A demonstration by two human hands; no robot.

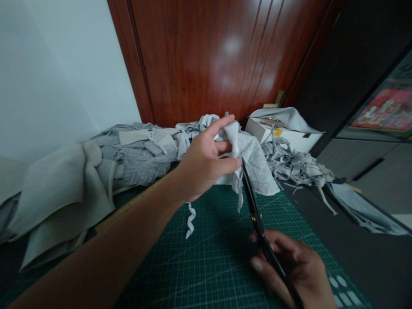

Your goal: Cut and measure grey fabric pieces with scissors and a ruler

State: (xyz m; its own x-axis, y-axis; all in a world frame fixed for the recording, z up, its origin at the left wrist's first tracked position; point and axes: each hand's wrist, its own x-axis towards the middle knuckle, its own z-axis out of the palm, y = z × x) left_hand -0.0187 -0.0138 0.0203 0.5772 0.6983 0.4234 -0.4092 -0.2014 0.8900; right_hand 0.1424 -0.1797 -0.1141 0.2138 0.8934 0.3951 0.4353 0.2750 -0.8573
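Held up above the green cutting mat (206, 262) is a light grey piece of fabric (254, 161), pinched by my left hand (209, 154) near its left edge. A narrow strip dangles from the cloth below my thumb. Black scissors (252, 206) are in my right hand (289, 266), at the lower right. Their blades point up and away, with the tips at the fabric close to my left thumb. Whether the blades are apart is hard to see. A curled white fabric strip (190, 221) lies on the mat under my left wrist.
Grey fabric scraps (141, 154) are heaped along the back and left, beside a wooden ruler (128, 204). A white box (283, 133) stands at the back right, with a tangle of cut strips (296, 165) before it. Folded grey cloth (363, 210) lies farther right. Behind is a wooden door (199, 60).
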